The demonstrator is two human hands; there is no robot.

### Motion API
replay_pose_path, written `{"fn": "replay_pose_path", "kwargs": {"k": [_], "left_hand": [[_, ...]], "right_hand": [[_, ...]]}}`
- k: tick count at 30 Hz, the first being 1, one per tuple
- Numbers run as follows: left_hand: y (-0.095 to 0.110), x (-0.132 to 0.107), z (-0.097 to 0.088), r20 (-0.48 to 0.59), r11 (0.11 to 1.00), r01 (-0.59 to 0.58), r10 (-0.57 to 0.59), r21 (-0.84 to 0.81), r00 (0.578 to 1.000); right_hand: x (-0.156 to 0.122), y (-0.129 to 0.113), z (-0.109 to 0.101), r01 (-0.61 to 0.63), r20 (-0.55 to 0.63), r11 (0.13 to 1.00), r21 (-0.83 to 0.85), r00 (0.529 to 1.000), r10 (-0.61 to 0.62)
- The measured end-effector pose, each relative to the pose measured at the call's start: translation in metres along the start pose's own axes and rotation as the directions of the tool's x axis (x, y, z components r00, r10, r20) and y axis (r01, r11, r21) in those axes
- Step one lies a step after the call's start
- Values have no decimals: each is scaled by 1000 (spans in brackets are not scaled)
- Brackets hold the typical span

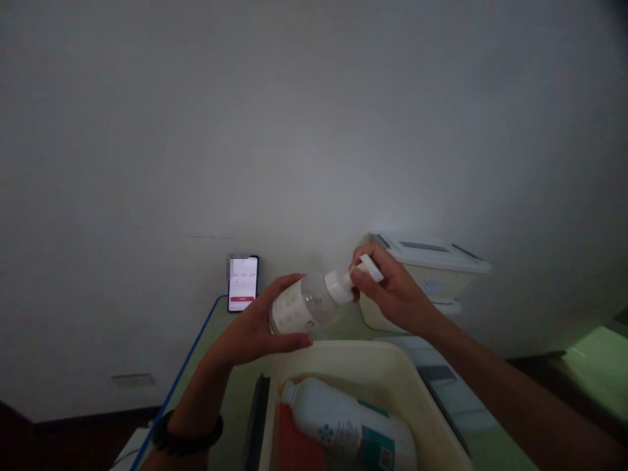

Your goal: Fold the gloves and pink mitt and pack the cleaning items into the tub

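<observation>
A clear pump bottle (318, 302) with a white label is held tilted above a cream storage bin, its pump end raised toward the right. My left hand (252, 327) is wrapped around the bottle's base. At the other end, the fingers of my right hand (387, 288) close on the white pump head (369, 269). The collar of the pump meets the bottle's neck; whether it is screwed tight I cannot tell. Below, inside the cream bin (343, 350), a large white bottle (338, 418) with a green label lies on its side over something red (297, 438).
A phone (243, 284) showing a timer leans against the wall at the table's back left. Behind my right hand stands a lidded white box (436, 261). A pale lid (451, 373) lies right of the bin. The green table (206, 386) has a blue edge.
</observation>
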State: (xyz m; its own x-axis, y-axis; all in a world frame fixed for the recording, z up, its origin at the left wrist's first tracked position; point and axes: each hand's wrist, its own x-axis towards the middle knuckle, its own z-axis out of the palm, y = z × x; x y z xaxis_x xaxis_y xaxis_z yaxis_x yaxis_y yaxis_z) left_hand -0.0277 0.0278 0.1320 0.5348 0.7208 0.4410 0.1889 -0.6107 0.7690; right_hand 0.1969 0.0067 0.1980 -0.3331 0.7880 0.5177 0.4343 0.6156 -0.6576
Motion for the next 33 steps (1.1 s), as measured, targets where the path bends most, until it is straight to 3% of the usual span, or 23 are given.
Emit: {"fn": "replay_pose_path", "kwargs": {"k": [3,7,9,12,16,20,25,28,31,33], "left_hand": [[4,-2,0,90,1000,15,-14,-7,996],[11,-3,1,174,999,29,-26,-13,984],[15,-3,1,200,1000,13,-13,0,980],[20,-4,3,222,999,10,-19,39,975],[24,-5,6,219,996,3,-23,91,975],[26,-4,9,206,990,18,-47,141,977],[28,-4,10,202,972,-24,-24,235,979],[27,-4,7,214,969,-51,-2,240,977],[25,-4,2,228,972,-54,1,230,974],[24,-5,-1,233,974,-55,2,221,973]], "right_hand": [[-9,-9,-21,156,231,950,-270,968,-94],[-18,-23,-37,381,423,789,-483,890,-171],[-22,-29,-35,426,484,680,-596,867,-118],[-26,-34,-23,401,515,543,-738,854,70],[-22,-35,-14,387,518,471,-793,835,187],[-13,-30,-19,439,597,522,-731,782,179],[-14,-20,-20,358,583,632,-687,790,187],[-14,-17,-22,234,584,748,-622,775,243],[-11,-15,-30,20,637,888,-460,703,315],[-10,-13,-35,-105,671,927,-361,661,336]]}}
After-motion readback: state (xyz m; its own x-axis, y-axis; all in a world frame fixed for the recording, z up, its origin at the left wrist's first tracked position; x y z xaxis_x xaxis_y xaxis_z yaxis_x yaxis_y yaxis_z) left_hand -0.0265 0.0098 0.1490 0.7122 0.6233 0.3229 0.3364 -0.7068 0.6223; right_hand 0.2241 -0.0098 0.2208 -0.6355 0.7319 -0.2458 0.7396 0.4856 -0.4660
